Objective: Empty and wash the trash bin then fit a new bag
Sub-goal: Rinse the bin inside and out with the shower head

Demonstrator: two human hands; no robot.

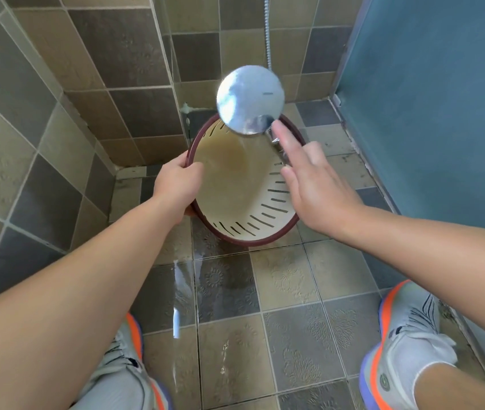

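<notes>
Head view: my left hand [177, 184] grips the tilted trash bin [244, 184] by its rim in the tiled floor [288, 279] corner; my right hand [318, 190], fingers straight, touches the shower head [250, 99] above it.

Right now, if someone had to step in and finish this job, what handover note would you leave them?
Left hand: grips the rim of the trash bin, holding it tilted with its opening toward the camera, over the wet tiled floor.
Right hand: fingers extended, reaching at the handle of the shower head, which is above the bin's far rim; whether it is actually holding the handle cannot be told.
Done: bin is empty, no bag or trash inside; water is on the floor.
Left: finish rinsing the stained inside, drain it, fit a new bag. No new bag is in view.
</notes>
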